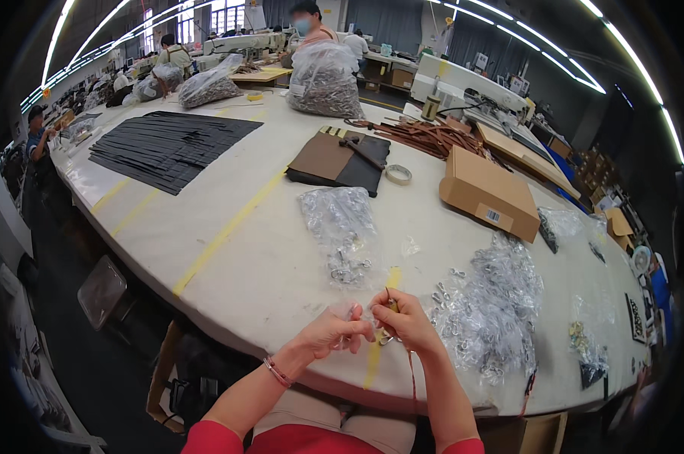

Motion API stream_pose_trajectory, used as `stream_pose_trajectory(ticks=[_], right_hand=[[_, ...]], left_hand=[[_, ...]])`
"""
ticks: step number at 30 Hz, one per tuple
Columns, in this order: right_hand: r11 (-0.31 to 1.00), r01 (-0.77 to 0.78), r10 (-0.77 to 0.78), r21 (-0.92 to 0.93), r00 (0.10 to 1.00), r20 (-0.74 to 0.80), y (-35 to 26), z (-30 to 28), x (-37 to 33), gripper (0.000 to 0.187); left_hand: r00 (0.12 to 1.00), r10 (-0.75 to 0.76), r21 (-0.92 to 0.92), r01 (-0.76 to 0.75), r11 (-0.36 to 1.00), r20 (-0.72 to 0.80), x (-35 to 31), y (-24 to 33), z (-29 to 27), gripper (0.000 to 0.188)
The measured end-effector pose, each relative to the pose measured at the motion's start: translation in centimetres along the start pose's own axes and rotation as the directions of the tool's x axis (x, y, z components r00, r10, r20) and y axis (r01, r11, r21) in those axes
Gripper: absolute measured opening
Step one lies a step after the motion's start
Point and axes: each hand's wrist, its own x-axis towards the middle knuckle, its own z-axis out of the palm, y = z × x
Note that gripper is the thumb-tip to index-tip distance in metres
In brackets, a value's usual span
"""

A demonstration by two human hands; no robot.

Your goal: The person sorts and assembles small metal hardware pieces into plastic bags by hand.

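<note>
My left hand (pixel 337 330) is closed on a small clear plastic bag (pixel 345 309), its fingers partly wrapped in the film. Close beside it, my right hand (pixel 408 324) pinches a small tool (pixel 393 305) with a yellowish body and a thin dark tip pointing up. A thin red cord (pixel 412 372) hangs below the right hand. The fingertips of both hands almost meet, and what lies between them is partly hidden. Small metal clasps (pixel 386 338) show under the right hand. Ahead lies a clear bag of metal clasps (pixel 340 234).
At right a heap of small clear bags (pixel 501 303) spreads over the white table (pixel 244 303). Beyond are a cardboard box (pixel 489 193), a tape roll (pixel 399 175), a hammer (pixel 361 151) on dark sheets, brown straps (pixel 425 138) and black strips (pixel 172 147). A person (pixel 312 26) stands across.
</note>
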Motion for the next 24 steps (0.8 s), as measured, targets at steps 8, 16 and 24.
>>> stream_pose_trajectory(ticks=[8, 16, 24], right_hand=[[0.98, 0.085, -0.094, -0.181, 0.995, -0.038, 0.7, -1.3, -0.4, 0.013], [0.569, -0.165, 0.028, -0.805, 0.983, -0.181, 3.9, -3.5, -1.9, 0.028], [0.659, -0.231, 0.139, -0.716, 0.973, -0.185, 4.8, -3.7, -1.9, 0.017]], left_hand=[[0.996, -0.062, 0.102, 0.067, 0.992, -0.057, -0.1, -0.8, -0.4, 0.011], [0.949, 0.161, -0.072, -0.186, 0.98, -0.272, -2.0, -0.7, -1.1, 0.01], [0.904, 0.147, -0.162, -0.228, 0.96, -0.402, -1.0, -2.4, -1.2, 0.009]])
